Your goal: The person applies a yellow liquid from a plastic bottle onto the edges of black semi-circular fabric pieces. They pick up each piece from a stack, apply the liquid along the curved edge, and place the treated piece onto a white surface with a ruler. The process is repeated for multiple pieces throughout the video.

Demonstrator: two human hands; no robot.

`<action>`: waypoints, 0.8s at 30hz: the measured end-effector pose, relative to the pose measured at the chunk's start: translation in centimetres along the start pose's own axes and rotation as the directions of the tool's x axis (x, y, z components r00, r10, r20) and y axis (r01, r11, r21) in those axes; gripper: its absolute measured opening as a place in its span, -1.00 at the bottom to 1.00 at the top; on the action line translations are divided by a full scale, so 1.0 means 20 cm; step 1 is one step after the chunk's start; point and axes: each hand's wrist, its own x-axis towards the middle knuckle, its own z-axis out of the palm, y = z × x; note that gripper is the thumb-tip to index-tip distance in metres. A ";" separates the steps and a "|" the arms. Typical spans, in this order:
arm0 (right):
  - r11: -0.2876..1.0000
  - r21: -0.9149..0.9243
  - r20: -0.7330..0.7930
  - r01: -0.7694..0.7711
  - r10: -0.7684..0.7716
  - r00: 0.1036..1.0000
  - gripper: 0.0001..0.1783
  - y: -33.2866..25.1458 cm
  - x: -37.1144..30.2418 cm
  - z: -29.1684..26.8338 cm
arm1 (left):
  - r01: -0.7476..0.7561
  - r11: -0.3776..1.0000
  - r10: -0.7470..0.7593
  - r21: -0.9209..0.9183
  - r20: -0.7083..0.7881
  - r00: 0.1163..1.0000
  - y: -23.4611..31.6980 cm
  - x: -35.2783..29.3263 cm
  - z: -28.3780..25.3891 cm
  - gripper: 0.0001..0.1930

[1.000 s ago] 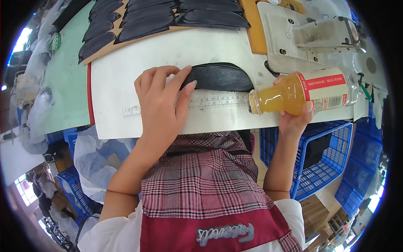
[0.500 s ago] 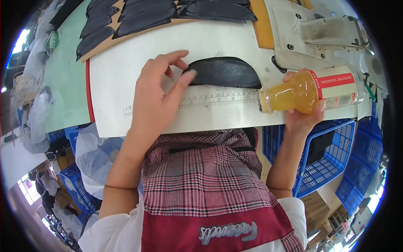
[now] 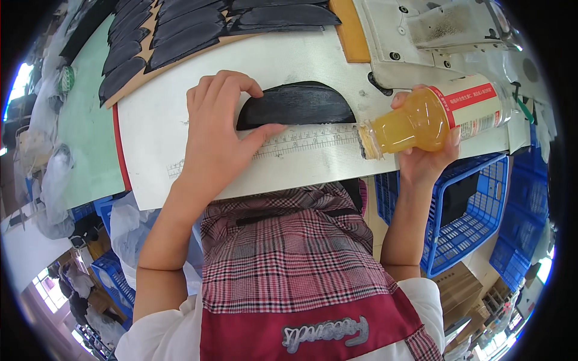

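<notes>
A black half-moon piece (image 3: 298, 105), smooth and probably leather, lies flat on the white work surface. Its straight side runs along a printed ruler scale (image 3: 307, 139). My left hand (image 3: 220, 123) grips the piece's left end, thumb at the lower edge and fingertips at the upper one. In my right hand (image 3: 430, 156) is a clear bottle (image 3: 430, 117) of amber-yellow liquid, tipped on its side with its crusted, pale mouth pointing left. That mouth sits close to the piece's right tip; whether they touch I cannot tell.
Rows of similar black pieces (image 3: 186, 30) lie on a tan board at the back left. A white machine (image 3: 445, 30) stands at the back right, beside a yellow strip (image 3: 349, 30). A blue basket (image 3: 463, 210) is below the table's right edge, a green surface (image 3: 90, 120) at left.
My left hand has closed onto the black piece's left end, and the piece has turned slightly, closer in line with the scale. The bottle stays in my right hand. The whole view has shifted.
</notes>
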 end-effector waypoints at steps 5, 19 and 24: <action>0.998 0.055 -0.003 -0.024 0.024 1.000 -0.13 0.01 0.00 -0.02 | -0.011 1.000 0.011 -0.015 0.021 1.000 -0.01 0.02 -0.01 -0.60; 1.000 0.013 0.014 0.000 0.000 1.000 -0.12 0.02 0.00 0.02 | -0.038 0.998 0.042 -0.052 0.094 0.995 -0.01 0.04 -0.02 -0.63; 0.999 -0.033 -0.007 0.024 -0.024 1.000 -0.14 0.02 0.00 0.03 | -0.041 0.999 0.042 -0.005 0.095 0.995 -0.01 0.05 -0.03 -0.64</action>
